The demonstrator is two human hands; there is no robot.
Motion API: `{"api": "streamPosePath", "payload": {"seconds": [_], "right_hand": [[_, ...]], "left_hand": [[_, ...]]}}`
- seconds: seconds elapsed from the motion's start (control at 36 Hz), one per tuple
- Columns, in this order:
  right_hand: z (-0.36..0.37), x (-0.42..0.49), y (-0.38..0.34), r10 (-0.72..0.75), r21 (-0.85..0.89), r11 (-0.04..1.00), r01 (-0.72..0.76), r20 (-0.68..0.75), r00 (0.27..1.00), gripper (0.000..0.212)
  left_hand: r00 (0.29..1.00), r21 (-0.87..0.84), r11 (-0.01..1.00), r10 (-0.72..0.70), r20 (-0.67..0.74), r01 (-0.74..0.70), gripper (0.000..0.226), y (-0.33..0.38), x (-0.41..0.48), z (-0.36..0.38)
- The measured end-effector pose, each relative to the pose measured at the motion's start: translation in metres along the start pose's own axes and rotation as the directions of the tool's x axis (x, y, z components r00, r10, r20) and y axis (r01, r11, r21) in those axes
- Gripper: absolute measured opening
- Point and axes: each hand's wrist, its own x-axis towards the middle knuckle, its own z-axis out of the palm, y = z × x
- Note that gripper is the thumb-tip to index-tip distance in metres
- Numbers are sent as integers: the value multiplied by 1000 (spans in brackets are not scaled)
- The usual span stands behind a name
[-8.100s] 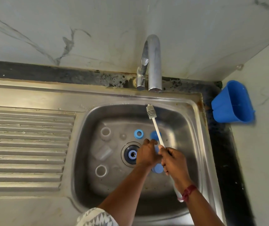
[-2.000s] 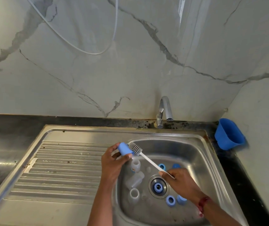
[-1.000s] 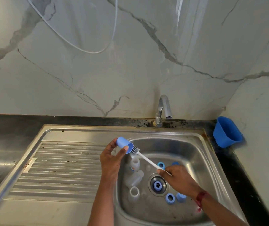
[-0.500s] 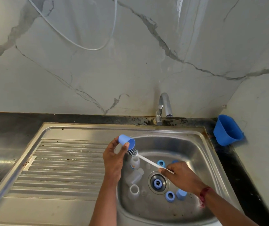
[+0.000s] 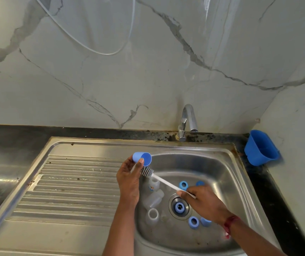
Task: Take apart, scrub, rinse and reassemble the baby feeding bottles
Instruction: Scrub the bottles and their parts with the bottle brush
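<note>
Blue cap (image 5: pixel 142 158) and brush (image 5: pixel 163 181) held over the sink (image 5: pixel 194 147).
The left hand (image 5: pixel 128 182) pinches the cap in its fingers above the basin's edge; the right hand (image 5: pixel 202 204) curls round the brush handle, bristles just under the cap.

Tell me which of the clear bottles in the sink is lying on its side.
The middle clear bottle: it lies flat, while the printed bottle behind it and the open-mouthed bottle in front stand upright.
</note>
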Motion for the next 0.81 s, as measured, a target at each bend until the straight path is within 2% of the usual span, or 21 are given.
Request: {"api": "streamPosePath", "payload": {"seconds": [0.14,0.25,0.39,0.47,0.58,0.69,0.81], "right_hand": [[4,2,-6,-10,-20,1000,9,-30,999,58],[10,8,-10,3,-14,1000,-4,-40,999,58],[14,12,-14,0,-1,1000,0,-26,1000,59],[18,5,-18,-13,30,999,14,-37,999,58],[24,-1,-19,-48,55,997,54,-104,993,58],[28,2,-24,-41,79,996,48,-87,995,57],[32,8,-27,8,109,994,-5,-26,1000,58]], "left_hand": [[998,-8,998,-56,-15,55,23,-8,-6,10],[992,-46,993,-108,-61,105,31,-13,-7,17],[990,-66,991,-119,-71,114,23,-16,-7,21],[983,-133,982,-151,-107,136,28,-14,-6,20],[974,-218,968,-163,-157,127,18,-11,-2,22],[977,-205,970,-162,-141,131,22,-14,-6,27],[986,-121,986,-127,-110,114,27,-16,-10,28]]}}
